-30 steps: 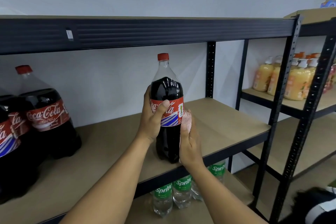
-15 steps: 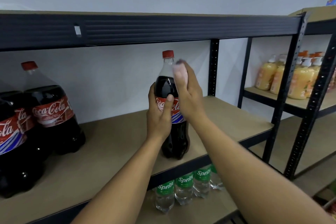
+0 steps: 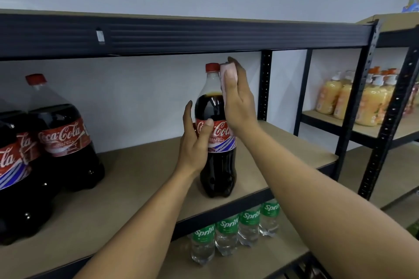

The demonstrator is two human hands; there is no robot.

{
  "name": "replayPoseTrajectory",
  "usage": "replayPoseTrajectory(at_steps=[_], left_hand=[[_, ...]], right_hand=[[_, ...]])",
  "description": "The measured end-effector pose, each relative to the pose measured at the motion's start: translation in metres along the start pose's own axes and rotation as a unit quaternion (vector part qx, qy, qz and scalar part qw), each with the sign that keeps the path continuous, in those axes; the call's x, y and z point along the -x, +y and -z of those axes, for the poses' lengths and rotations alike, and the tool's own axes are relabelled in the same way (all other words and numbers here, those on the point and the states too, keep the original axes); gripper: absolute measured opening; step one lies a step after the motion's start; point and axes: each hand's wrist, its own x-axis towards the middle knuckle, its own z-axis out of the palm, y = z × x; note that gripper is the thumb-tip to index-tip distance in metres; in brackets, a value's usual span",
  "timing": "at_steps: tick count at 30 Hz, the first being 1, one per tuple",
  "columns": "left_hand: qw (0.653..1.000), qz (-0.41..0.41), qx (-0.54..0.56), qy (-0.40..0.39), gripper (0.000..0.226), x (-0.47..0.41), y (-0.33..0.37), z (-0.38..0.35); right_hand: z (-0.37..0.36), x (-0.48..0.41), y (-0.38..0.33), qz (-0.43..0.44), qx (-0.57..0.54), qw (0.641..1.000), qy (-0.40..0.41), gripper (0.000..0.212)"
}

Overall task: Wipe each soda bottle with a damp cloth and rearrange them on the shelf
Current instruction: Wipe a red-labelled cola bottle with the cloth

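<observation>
Head cam: the Coke bottle (image 3: 218,165) stands upright near the front edge of the middle shelf (image 3: 136,176), right of centre. The left hand (image 3: 195,142) wraps round its label, thumb across the front. The right hand (image 3: 238,102) pinches a pink cloth (image 3: 226,72) against the neck, just beside the red cap. More big Coke bottles (image 3: 65,142) sit far left, and Sprite bottles (image 3: 226,233) are on the shelf below.

**The shelf in front of me**

The tan board of the shelf (image 3: 140,179) sits in a black metal frame. One cola bottle (image 3: 218,165) stands upright near its front edge, right of middle. To my left, well apart from it, larger Coca-Cola bottles (image 3: 65,142) stand in a cluster. On the lower shelf (image 3: 260,263), Sprite bottles (image 3: 226,233) stand in a row. The neighbouring rack (image 3: 403,129) carries orange pump bottles (image 3: 367,106).
</observation>
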Motion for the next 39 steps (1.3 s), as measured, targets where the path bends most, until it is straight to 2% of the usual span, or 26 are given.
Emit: replayPoseTrajectory(at_steps=[4,8,10,12,14,17,21,23,25,27,28,30,32,33,36,39], left_hand=[[1.0,-0.006,-0.01,-0.022,0.1,-0.008,0.003,0.006],[0.998,-0.034,-0.031,-0.037,0.064,-0.015,0.005,0.006],[0.998,-0.031,-0.019,-0.044,0.064,-0.014,0.004,0.005],[0.999,-0.026,-0.014,-0.045,0.064,-0.013,0.002,0.004],[0.999,-0.027,-0.007,-0.039,0.066,-0.013,0.001,0.004],[0.999,-0.031,-0.015,-0.034,0.073,-0.011,0.001,0.001],[0.999,-0.018,-0.012,-0.035,0.09,-0.011,0.003,-0.002],[0.999,-0.014,-0.015,-0.033,0.086,-0.011,0.003,-0.005],[0.999,-0.021,-0.021,-0.028,0.08,-0.013,0.001,-0.007],[0.999,-0.037,-0.029,-0.023,0.074,-0.014,0.001,-0.01],[0.999,-0.038,-0.029,-0.024,0.072,-0.014,0.001,-0.011],[0.998,-0.038,-0.031,-0.031,0.072,-0.014,0.002,-0.013],[0.996,-0.045,-0.048,-0.053,0.072,-0.013,0.006,-0.018],[0.995,-0.048,-0.059,-0.069,0.073,-0.013,0.008,-0.022],[0.986,-0.055,-0.105,-0.12,0.076,-0.011,0.017,-0.034],[0.972,-0.068,-0.156,-0.163,0.079,-0.011,0.025,-0.047]], right_hand=[[-0.002,0.013,0.013,-0.002,-0.011,1.0,0.018,0.06],[-0.002,0.074,0.047,-0.098,-0.053,0.994,0.024,0.062],[-0.002,0.106,0.058,-0.114,-0.063,0.991,0.03,0.039],[-0.004,0.124,0.061,-0.124,-0.052,0.99,0.041,0.031],[-0.004,0.117,0.058,-0.131,-0.041,0.989,0.046,0.039],[-0.002,0.071,0.036,-0.109,-0.017,0.993,0.041,0.064],[0.006,0.006,-0.011,-0.021,0.028,0.999,0.005,0.052],[0.007,0.001,-0.012,-0.01,0.033,0.999,0.013,0.051],[0.007,0.023,0.002,-0.024,0.011,0.999,0.037,0.045],[0.006,0.064,0.017,-0.073,-0.031,0.995,0.055,0.025],[0.004,0.087,0.026,-0.1,-0.038,0.993,0.056,0.022],[0.001,0.124,0.043,-0.148,-0.051,0.986,0.053,0.029],[0.0,0.139,0.056,-0.169,-0.064,0.982,0.061,0.057],[0.003,0.136,0.058,-0.173,-0.083,0.979,0.067,0.064],[0.016,0.106,0.049,-0.167,-0.146,0.968,0.117,0.069],[0.051,0.065,0.026,-0.125,-0.186,0.959,0.176,0.072]])
